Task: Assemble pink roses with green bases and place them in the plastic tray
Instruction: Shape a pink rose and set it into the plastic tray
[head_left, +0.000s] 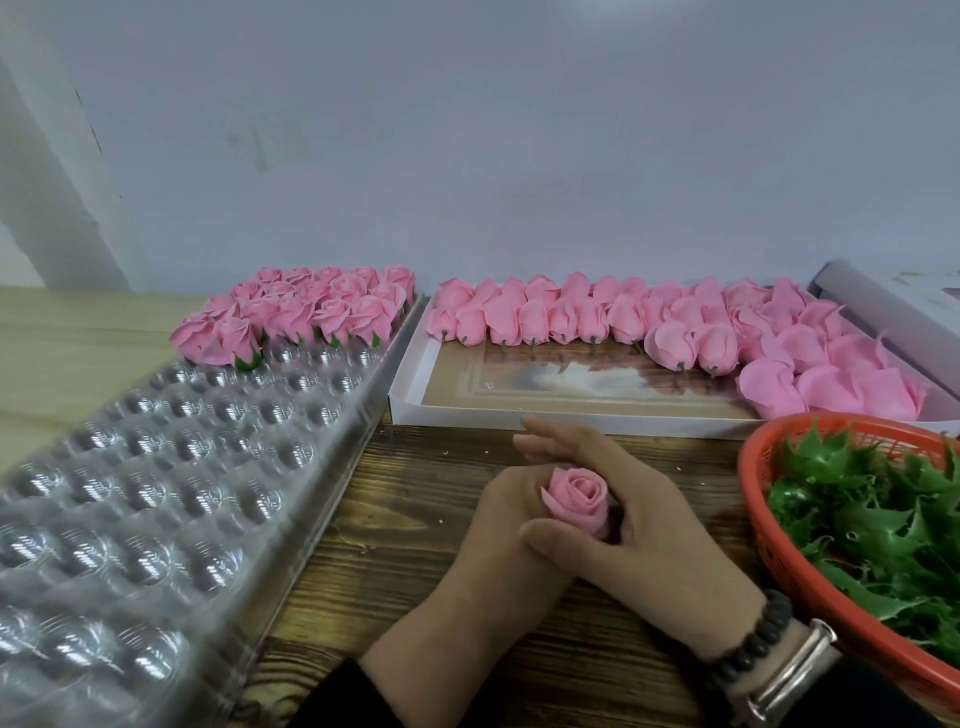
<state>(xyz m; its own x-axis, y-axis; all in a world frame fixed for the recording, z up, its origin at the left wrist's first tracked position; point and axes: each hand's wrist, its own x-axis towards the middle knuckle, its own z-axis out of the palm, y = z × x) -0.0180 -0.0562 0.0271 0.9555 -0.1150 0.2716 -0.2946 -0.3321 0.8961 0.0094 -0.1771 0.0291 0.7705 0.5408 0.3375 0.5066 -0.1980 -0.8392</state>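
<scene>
A single pink rose (577, 499) stands upright between my two hands in the middle of the wooden table. My left hand (483, 551) wraps around its lower part from the left. My right hand (639, 525) closes on it from the right, thumb across the front. Whether a green base is under the rose is hidden by the fingers. The clear plastic tray (156, 493) with round pockets lies on the left; several finished roses with green bases (306, 312) fill its far rows. Loose green bases (872, 519) lie in an orange basket.
A white shallow box (467, 410) behind my hands holds several rows of pink rose heads (675, 327) without bases. The orange basket (769, 535) sits at the right edge. A grey roll (883, 322) lies behind the box. A pale wall closes the far side.
</scene>
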